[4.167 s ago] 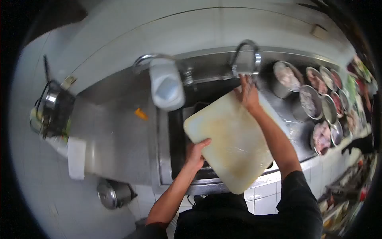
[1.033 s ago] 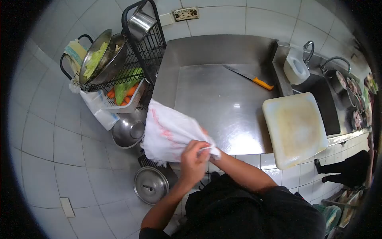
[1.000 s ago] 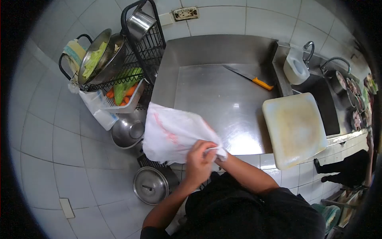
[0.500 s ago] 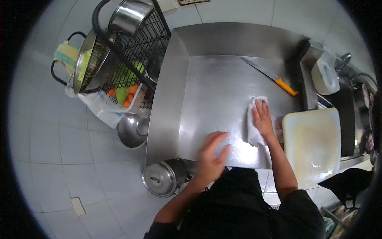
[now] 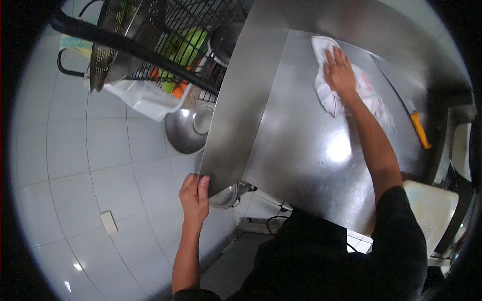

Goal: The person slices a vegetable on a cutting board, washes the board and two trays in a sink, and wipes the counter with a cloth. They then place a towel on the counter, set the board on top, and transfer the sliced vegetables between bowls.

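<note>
My right hand [image 5: 341, 75] lies flat on a white cloth [image 5: 326, 99] near the back of a stainless-steel worktop [image 5: 301, 155], its fingers stretched out. The cloth is bunched and shows a pinkish patch on its right side. At the left, my left hand [image 5: 195, 196] is closed round the front end of the worktop's raised steel side wall [image 5: 236, 115]. A knife [image 5: 419, 130] with a yellow handle rests on the worktop to the right of the cloth, its blade pointing toward the back.
A black wire rack [image 5: 186, 30] holds a perforated colander [image 5: 108, 45] at the upper left. Beneath it are a white basket [image 5: 150, 103] of vegetables and a steel bowl [image 5: 183, 130]. A lidded pot [image 5: 225, 196] stands below the side wall. A cutting board [image 5: 433, 205] is at the right.
My right hand and the cloth have moved toward the back of the worktop. My left hand has gone left and taken hold of the side wall. The camera view has turned and shifted.
</note>
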Demonstrator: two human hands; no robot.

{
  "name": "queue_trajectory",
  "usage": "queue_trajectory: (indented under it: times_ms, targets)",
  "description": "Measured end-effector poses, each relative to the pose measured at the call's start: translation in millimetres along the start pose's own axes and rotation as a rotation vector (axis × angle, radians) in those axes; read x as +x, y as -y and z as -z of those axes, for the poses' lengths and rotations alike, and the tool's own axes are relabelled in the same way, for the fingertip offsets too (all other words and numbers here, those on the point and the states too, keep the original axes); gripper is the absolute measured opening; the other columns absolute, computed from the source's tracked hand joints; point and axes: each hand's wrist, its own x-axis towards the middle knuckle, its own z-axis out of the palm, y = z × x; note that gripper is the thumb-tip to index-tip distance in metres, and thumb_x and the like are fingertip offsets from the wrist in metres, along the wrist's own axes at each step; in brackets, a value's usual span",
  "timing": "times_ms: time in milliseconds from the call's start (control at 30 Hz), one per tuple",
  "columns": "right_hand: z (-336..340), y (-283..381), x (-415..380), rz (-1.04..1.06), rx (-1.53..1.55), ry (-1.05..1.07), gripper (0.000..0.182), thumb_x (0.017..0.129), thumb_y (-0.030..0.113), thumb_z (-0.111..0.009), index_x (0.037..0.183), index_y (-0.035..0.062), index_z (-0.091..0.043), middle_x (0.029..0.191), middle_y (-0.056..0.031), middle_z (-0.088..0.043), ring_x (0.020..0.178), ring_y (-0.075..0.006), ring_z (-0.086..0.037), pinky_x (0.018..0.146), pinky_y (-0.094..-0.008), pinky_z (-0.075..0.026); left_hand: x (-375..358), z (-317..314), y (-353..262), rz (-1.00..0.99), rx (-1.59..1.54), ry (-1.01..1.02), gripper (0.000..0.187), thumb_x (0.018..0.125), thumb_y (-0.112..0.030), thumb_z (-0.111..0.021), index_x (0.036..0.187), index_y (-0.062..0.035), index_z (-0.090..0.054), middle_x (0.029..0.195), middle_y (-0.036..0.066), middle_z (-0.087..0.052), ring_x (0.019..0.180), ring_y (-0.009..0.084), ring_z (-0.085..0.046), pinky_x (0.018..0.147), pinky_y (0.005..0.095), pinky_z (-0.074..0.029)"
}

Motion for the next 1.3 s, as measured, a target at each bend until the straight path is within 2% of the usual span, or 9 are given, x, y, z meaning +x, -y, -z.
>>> queue_trajectory:
  times_ms: [367, 533, 733, 767, 800, 867, 967, 1100, 1300]
  targets:
    - [6, 102, -37, 0.622, 0.448, 0.319, 0.061, 0.078, -0.001, -0.057, 0.137, 0.0108, -0.050, 0.149, -0.0108, -0.042, 0.141, -0.0303, -0.034, 0.118, -0.0427, -0.026, 1, -3, -1, 0.027, -0.084, -0.035, 0.020, 0.093, -0.014, -0.061, 0.084, 0.0037, -0.063, 0.070, 0.015, -0.052, 0.061, 0.0307, -0.051, 0.058, 0.0378, -0.041]
    - [84, 129, -142, 0.642, 0.454, 0.480, 0.069, 0.071, -0.003, -0.058, 0.139, 0.0080, -0.048, 0.153, -0.0114, -0.035, 0.143, -0.0336, -0.028, 0.119, -0.0455, -0.025, -2, -4, 6, -0.006, -0.087, -0.028, 0.025, 0.095, -0.020, -0.059, 0.084, 0.0029, -0.063, 0.072, 0.018, -0.054, 0.063, 0.0346, -0.052, 0.059, 0.0401, -0.041]
    - [108, 237, -303, 0.646, 0.770, 0.714, 0.062, 0.078, -0.001, -0.053, 0.139, 0.0100, -0.049, 0.151, -0.0122, -0.039, 0.144, -0.0305, -0.027, 0.120, -0.0429, -0.020, -3, -9, 16, -0.055, -0.104, -0.059, 0.031, 0.095, -0.028, -0.058, 0.092, 0.0015, -0.065, 0.078, 0.019, -0.057, 0.072, 0.0375, -0.056, 0.068, 0.0443, -0.044]
    - [92, 274, -345, 0.301, 1.033, 0.983, 0.055, 0.081, 0.002, -0.053, 0.136, 0.0099, -0.052, 0.147, -0.0130, -0.044, 0.141, -0.0306, -0.034, 0.117, -0.0443, -0.026, -7, -6, 16, -0.053, -0.080, -0.046, 0.031, 0.095, -0.029, -0.058, 0.096, 0.0009, -0.066, 0.082, 0.019, -0.058, 0.076, 0.0372, -0.057, 0.071, 0.0444, -0.045]
    - [64, 289, -386, 0.879, 0.839, 0.545, 0.047, 0.085, 0.004, -0.053, 0.132, 0.0077, -0.054, 0.141, -0.0139, -0.049, 0.133, -0.0308, -0.044, 0.111, -0.0435, -0.035, -14, -5, 16, -0.088, -0.076, -0.126, 0.031, 0.094, -0.029, -0.059, 0.103, -0.0007, -0.065, 0.088, 0.019, -0.059, 0.081, 0.0371, -0.057, 0.076, 0.0440, -0.045]
    - [89, 337, -407, 0.825, 0.926, 0.845, 0.041, 0.089, 0.003, -0.052, 0.129, 0.0051, -0.055, 0.136, -0.0148, -0.053, 0.125, -0.0314, -0.050, 0.106, -0.0399, -0.040, -29, -4, 17, -0.154, -0.058, -0.257, 0.035, 0.093, -0.030, -0.061, 0.117, -0.0037, -0.064, 0.099, 0.019, -0.060, 0.092, 0.0369, -0.057, 0.085, 0.0431, -0.045]
    - [155, 386, -374, 0.410, 1.020, 1.077, 0.040, 0.089, 0.001, -0.051, 0.129, 0.0041, -0.054, 0.131, -0.0173, -0.055, 0.123, -0.0310, -0.052, 0.104, -0.0366, -0.040, -94, 15, 12, -0.168, -0.107, -0.447, 0.048, 0.090, -0.028, -0.065, 0.133, -0.0069, -0.055, 0.115, 0.019, -0.058, 0.107, 0.0363, -0.053, 0.095, 0.0436, -0.041]
    - [181, 403, -357, 0.099, 1.355, 0.613, 0.044, 0.088, -0.003, -0.053, 0.131, 0.0080, -0.052, 0.120, -0.0158, -0.060, 0.107, -0.0263, -0.060, 0.094, -0.0339, -0.046, -213, -1, 44, 0.152, -0.229, -0.280, 0.066, 0.082, -0.024, -0.075, 0.137, -0.0013, -0.048, 0.127, 0.021, -0.053, 0.120, 0.0376, -0.049, 0.102, 0.0462, -0.037]
    - [269, 378, -310, -0.272, 1.582, 0.780, 0.052, 0.085, -0.007, -0.057, 0.133, 0.0117, -0.049, 0.110, -0.0066, -0.059, 0.096, -0.0167, -0.059, 0.079, -0.0295, -0.052, -282, -29, 36, 0.120, -0.414, -0.130, 0.088, 0.072, -0.025, -0.082, 0.144, -0.0016, -0.036, 0.131, 0.022, -0.054, 0.125, 0.0371, -0.049, 0.106, 0.0438, -0.037]
